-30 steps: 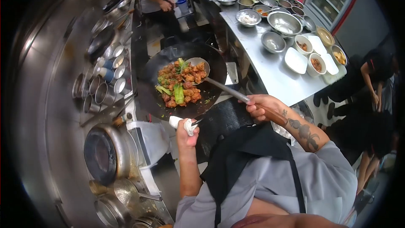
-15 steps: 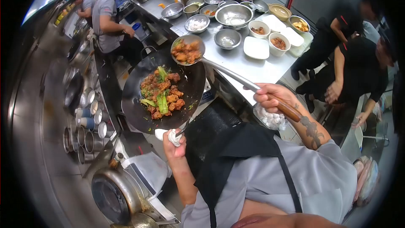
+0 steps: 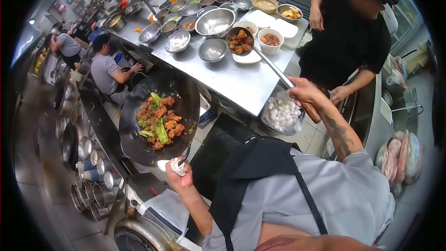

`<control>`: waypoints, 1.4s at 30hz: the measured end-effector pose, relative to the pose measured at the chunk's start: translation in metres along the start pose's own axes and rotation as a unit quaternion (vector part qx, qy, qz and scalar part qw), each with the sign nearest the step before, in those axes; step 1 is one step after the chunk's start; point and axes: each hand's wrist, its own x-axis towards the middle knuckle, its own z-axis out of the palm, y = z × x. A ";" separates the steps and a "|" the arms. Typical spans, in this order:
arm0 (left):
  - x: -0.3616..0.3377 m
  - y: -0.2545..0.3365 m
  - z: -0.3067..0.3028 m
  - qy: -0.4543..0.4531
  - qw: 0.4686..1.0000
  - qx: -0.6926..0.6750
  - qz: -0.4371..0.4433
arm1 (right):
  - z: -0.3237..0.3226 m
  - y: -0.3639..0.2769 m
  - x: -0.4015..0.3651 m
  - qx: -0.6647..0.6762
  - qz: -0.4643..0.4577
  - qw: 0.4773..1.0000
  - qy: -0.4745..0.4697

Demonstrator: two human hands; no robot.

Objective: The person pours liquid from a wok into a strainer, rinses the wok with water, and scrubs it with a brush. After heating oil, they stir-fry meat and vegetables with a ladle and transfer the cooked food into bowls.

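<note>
My left hand (image 3: 181, 176) is closed around a white cloth (image 3: 177, 166) on the handle of a dark wok (image 3: 186, 87), holding it tilted. Browned fried pieces (image 3: 174, 130) and green vegetable stalks (image 3: 161, 132) lie in the wok. My right hand (image 3: 306, 92) grips the wooden handle of a long metal ladle (image 3: 277, 69). Its bowl carries more fried pieces (image 3: 240, 42) and is above a white plate (image 3: 246, 59) on the steel table (image 3: 227, 80), partly covering it. A white bowl of browned food (image 3: 270, 40) stands beside the ladle.
Many metal bowls (image 3: 214, 22) crowd the table's back. A bag of white pieces (image 3: 282, 111) sits below its front edge. A person in black (image 3: 346, 32) stands close on the right; another in grey (image 3: 106, 67) is beyond the wok. Metal containers (image 3: 102, 195) line the left.
The loaded ladle has moved from over the wok's edge to above the white plate. My view has turned, and the person in black now appears nearer the table.
</note>
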 end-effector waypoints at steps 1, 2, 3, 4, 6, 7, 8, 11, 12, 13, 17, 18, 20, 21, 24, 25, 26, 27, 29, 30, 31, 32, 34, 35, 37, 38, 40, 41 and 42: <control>0.000 0.001 -0.002 -0.002 1.000 0.001 0.000 | 0.000 0.014 0.009 -0.064 -0.017 0.997 0.029; 0.000 0.001 -0.004 -0.004 1.000 0.001 0.000 | -0.001 0.029 0.018 -0.127 -0.033 0.990 0.057; -0.003 0.000 -0.002 0.002 1.000 0.004 0.006 | 0.005 0.030 0.019 -0.190 -0.049 0.977 0.085; -0.007 -0.002 0.002 0.009 1.000 0.007 0.012 | 0.014 0.022 0.009 -0.242 -0.057 0.964 0.093; -0.010 -0.002 0.004 0.025 0.999 0.010 0.020 | 0.013 0.039 0.022 -0.378 -0.079 0.909 0.156; -0.011 -0.001 0.000 0.031 0.999 0.010 0.023 | 0.011 0.048 0.026 -0.408 -0.091 0.894 0.164; -0.012 0.000 -0.005 0.036 0.999 0.010 0.026 | 0.009 0.056 0.027 -0.437 -0.103 0.877 0.172; -0.014 0.002 -0.013 0.019 1.000 0.013 0.020 | 0.008 0.067 0.024 -0.474 -0.141 0.846 0.196; -0.013 0.002 -0.014 0.018 0.999 0.017 0.026 | 0.008 0.069 0.024 -0.479 -0.155 0.839 0.204; -0.014 0.002 -0.016 0.017 0.999 0.019 0.034 | 0.007 0.072 0.024 -0.479 -0.156 0.837 0.213; -0.016 0.003 -0.025 0.046 0.996 0.043 0.067 | 0.009 0.073 0.024 -0.431 -0.217 0.851 0.209; -0.017 0.002 -0.024 0.022 0.996 0.051 0.063 | 0.013 0.070 0.023 -0.405 -0.244 0.860 0.193; -0.013 0.004 -0.032 0.015 0.997 0.061 0.051 | 0.021 0.060 0.022 -0.338 -0.211 0.904 0.153; -0.013 0.000 -0.023 0.035 0.996 0.038 0.067 | 0.023 0.059 0.024 -0.328 -0.212 0.911 0.132; -0.011 0.000 -0.030 0.042 0.997 0.038 0.058 | 0.048 0.030 0.016 -0.315 -0.228 0.921 0.012; -0.013 0.000 -0.027 0.034 0.998 0.022 0.055 | 0.056 0.013 0.011 -0.351 -0.228 0.908 -0.032; -0.016 -0.001 -0.024 0.024 0.998 0.005 0.051 | 0.065 -0.008 0.004 -0.386 -0.228 0.891 -0.074; -0.017 0.001 -0.026 0.028 0.998 0.010 0.050 | 0.073 -0.021 0.003 -0.420 -0.229 0.871 -0.117; -0.018 -0.002 -0.024 0.042 0.997 0.010 0.066 | 0.079 -0.041 0.006 -0.511 -0.297 0.787 -0.178; -0.019 -0.004 -0.023 0.062 0.995 0.010 0.083 | 0.086 -0.052 0.004 -0.534 -0.293 0.766 -0.206; -0.018 -0.004 -0.027 0.062 0.995 0.006 0.080 | 0.091 -0.055 0.007 -0.581 -0.316 0.717 -0.220; -0.019 -0.004 -0.027 0.065 0.994 0.013 0.084 | 0.102 -0.057 0.010 -0.610 -0.309 0.692 -0.233; -0.022 -0.006 -0.028 0.066 0.994 0.030 0.084 | 0.131 -0.053 0.020 -0.664 -0.288 0.643 -0.250; -0.021 -0.006 -0.034 0.070 0.993 0.033 0.087 | 0.141 -0.041 0.033 -0.632 -0.339 0.646 -0.263; -0.021 -0.006 -0.032 0.080 0.992 0.037 0.089 | 0.165 -0.029 0.043 -0.579 -0.365 0.678 -0.270; -0.022 -0.005 -0.033 0.085 0.991 0.039 0.093 | 0.175 -0.026 0.046 -0.550 -0.378 0.692 -0.275; -0.026 -0.004 -0.033 0.075 0.993 0.024 0.091 | 0.185 -0.020 0.047 -0.508 -0.377 0.729 -0.262; -0.027 -0.004 -0.034 0.070 0.994 0.017 0.087 | 0.188 -0.018 0.046 -0.488 -0.374 0.747 -0.253; -0.027 -0.004 -0.037 0.071 0.993 0.015 0.090 | 0.192 -0.023 0.043 -0.488 -0.333 0.766 -0.253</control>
